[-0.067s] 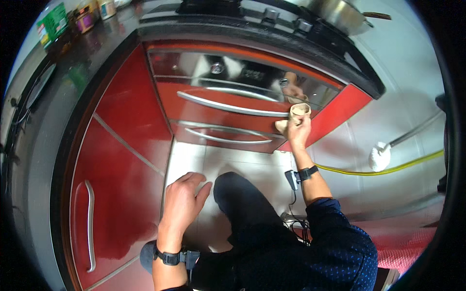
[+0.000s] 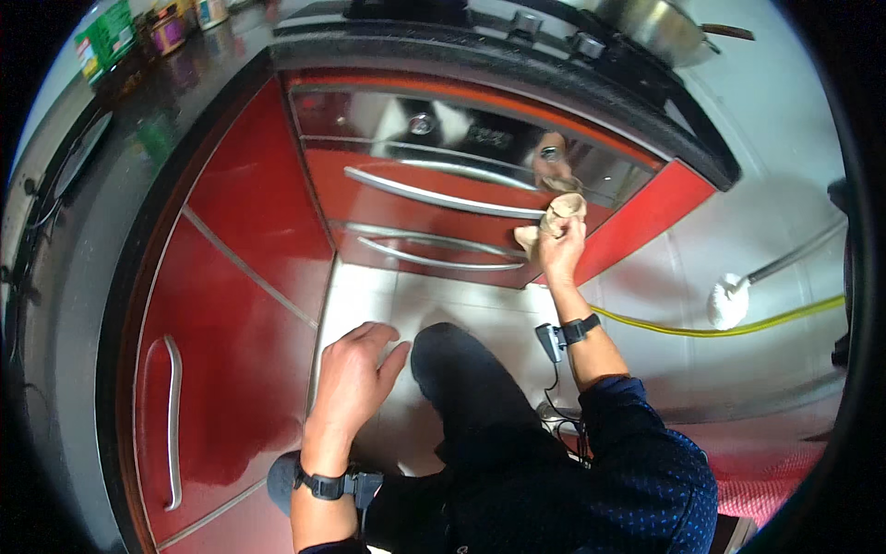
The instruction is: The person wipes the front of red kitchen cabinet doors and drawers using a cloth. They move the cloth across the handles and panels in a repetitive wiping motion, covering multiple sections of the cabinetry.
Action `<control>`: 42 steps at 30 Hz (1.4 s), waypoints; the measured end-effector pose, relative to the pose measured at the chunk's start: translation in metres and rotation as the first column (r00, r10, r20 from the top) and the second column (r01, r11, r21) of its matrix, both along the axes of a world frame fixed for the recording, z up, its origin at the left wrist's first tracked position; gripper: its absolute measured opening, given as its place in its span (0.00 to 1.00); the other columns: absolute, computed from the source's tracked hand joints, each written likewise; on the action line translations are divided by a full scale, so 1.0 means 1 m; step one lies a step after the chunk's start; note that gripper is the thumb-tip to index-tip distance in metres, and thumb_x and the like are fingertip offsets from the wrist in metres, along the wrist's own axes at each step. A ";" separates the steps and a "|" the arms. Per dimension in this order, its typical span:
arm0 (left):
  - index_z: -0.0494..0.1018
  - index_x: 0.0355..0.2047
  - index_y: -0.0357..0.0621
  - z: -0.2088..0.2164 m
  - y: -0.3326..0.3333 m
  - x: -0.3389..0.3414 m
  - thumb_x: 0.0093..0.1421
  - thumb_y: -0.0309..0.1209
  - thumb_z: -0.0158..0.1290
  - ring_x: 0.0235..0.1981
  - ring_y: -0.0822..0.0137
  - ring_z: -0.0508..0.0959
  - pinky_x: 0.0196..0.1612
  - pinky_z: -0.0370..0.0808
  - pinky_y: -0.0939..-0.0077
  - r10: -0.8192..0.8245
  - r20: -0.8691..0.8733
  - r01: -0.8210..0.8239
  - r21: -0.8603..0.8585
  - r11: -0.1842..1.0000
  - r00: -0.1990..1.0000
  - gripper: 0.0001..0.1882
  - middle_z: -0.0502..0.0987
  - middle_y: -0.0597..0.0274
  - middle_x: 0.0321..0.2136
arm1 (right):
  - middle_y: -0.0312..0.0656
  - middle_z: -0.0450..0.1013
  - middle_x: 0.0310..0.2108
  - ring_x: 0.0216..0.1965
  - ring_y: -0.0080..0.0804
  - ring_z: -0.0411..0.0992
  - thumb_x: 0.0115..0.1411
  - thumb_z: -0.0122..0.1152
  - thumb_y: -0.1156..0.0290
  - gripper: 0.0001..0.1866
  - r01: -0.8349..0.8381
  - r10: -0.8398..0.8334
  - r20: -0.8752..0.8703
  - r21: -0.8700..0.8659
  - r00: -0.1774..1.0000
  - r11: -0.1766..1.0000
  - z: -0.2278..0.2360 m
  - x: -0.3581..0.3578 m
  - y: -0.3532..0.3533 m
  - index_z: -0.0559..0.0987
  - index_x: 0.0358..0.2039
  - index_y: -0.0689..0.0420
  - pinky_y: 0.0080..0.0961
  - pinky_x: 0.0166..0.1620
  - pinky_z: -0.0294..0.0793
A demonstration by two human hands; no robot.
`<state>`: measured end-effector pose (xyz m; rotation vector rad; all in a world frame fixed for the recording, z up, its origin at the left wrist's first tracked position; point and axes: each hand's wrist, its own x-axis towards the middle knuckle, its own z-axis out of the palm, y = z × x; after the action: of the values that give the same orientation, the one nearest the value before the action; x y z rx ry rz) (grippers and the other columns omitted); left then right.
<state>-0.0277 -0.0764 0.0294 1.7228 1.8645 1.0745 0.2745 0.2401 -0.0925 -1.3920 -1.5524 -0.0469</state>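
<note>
My right hand (image 2: pixel 561 249) grips a beige cloth (image 2: pixel 564 210), bunched up with a loose fold hanging on its left side. It is at the right end of the upper silver handle (image 2: pixel 434 196), against the red and glossy drawer front (image 2: pixel 397 164). Whether the cloth touches the handle itself is hard to tell. Lower down, my left hand (image 2: pixel 355 374) hangs in the air beside my knee, fingers loosely bent and thumb apart, with nothing in it.
A black hob (image 2: pixel 554 55) with a steel pot (image 2: pixel 651 28) sits above the drawers. Red cabinet doors (image 2: pixel 235 360) line the left, under a dark counter (image 2: pixel 78 305). On the right are a yellow hose (image 2: pixel 646 328) and a white brush head (image 2: pixel 729 302) on a long handle.
My right hand and the cloth have slid slightly left along the drawer front. The cloth's opening has tilted. My left hand is nearly still, and the view has shifted a little.
</note>
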 end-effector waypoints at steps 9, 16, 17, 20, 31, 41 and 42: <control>0.83 0.40 0.33 -0.007 -0.018 -0.005 0.64 0.28 0.66 0.40 0.46 0.86 0.45 0.82 0.60 0.059 0.061 -0.054 -0.085 0.995 0.996 0.09 0.86 0.46 0.38 | 0.42 0.81 0.33 0.37 0.31 0.77 0.65 0.66 0.80 0.06 -0.355 0.259 -0.437 -0.155 0.862 0.922 -0.129 -0.022 -0.004 0.79 0.32 0.57 0.32 0.48 0.79; 0.83 0.40 0.36 -0.014 -0.041 -0.013 0.65 0.32 0.65 0.39 0.44 0.86 0.44 0.82 0.60 0.216 0.115 -0.192 -0.195 0.962 0.970 0.11 0.86 0.48 0.38 | 0.42 0.79 0.30 0.29 0.35 0.78 0.63 0.59 0.77 0.05 -0.314 -0.302 -0.855 -0.450 0.421 0.836 -0.189 -0.054 0.040 0.83 0.32 0.58 0.36 0.33 0.81; 0.83 0.40 0.36 -0.016 -0.042 -0.012 0.65 0.32 0.66 0.39 0.44 0.86 0.43 0.82 0.60 0.226 0.111 -0.198 -0.215 0.956 0.968 0.11 0.86 0.48 0.38 | 0.42 0.78 0.29 0.28 0.37 0.78 0.63 0.58 0.76 0.07 -0.416 -0.267 -0.895 -0.408 0.357 0.813 -0.189 -0.077 0.038 0.84 0.30 0.57 0.37 0.30 0.80; 0.83 0.40 0.36 -0.017 -0.043 -0.007 0.65 0.31 0.65 0.39 0.44 0.86 0.43 0.82 0.60 0.243 0.080 -0.215 -0.259 0.942 0.967 0.10 0.86 0.47 0.38 | 0.43 0.80 0.38 0.36 0.38 0.80 0.66 0.60 0.72 0.07 -0.701 -0.261 -0.917 -0.400 0.303 0.591 -0.175 -0.151 0.022 0.82 0.39 0.61 0.34 0.32 0.81; 0.83 0.42 0.33 0.003 -0.053 -0.001 0.69 0.29 0.65 0.40 0.61 0.86 0.47 0.81 0.67 0.265 0.105 -0.238 -0.220 0.946 0.958 0.10 0.86 0.53 0.37 | 0.48 0.81 0.38 0.30 0.36 0.82 0.68 0.60 0.75 0.06 -0.857 -0.472 -0.880 -0.283 0.053 0.431 -0.138 -0.215 -0.006 0.80 0.43 0.62 0.27 0.24 0.79; 0.84 0.42 0.34 -0.030 -0.040 -0.029 0.69 0.30 0.64 0.37 0.62 0.87 0.43 0.81 0.68 0.379 0.219 -0.339 -0.198 0.920 0.899 0.09 0.87 0.53 0.34 | 0.47 0.81 0.44 0.46 0.42 0.81 0.71 0.55 0.68 0.09 -0.966 -0.435 -0.863 0.207 -0.255 0.155 -0.075 -0.346 -0.063 0.78 0.47 0.56 0.41 0.50 0.83; 0.84 0.42 0.34 -0.028 -0.040 -0.030 0.69 0.30 0.64 0.38 0.57 0.87 0.44 0.82 0.66 0.370 0.154 -0.340 -0.191 0.921 0.916 0.10 0.87 0.51 0.35 | 0.48 0.80 0.44 0.46 0.43 0.81 0.71 0.56 0.69 0.09 -0.910 -0.327 -0.850 0.397 -0.414 0.121 -0.064 -0.355 -0.064 0.78 0.47 0.56 0.42 0.52 0.82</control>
<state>-0.0579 -0.1159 0.0018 1.1737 2.1257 1.1355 -0.0810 0.1760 -0.1568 -0.2617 -0.3543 2.4043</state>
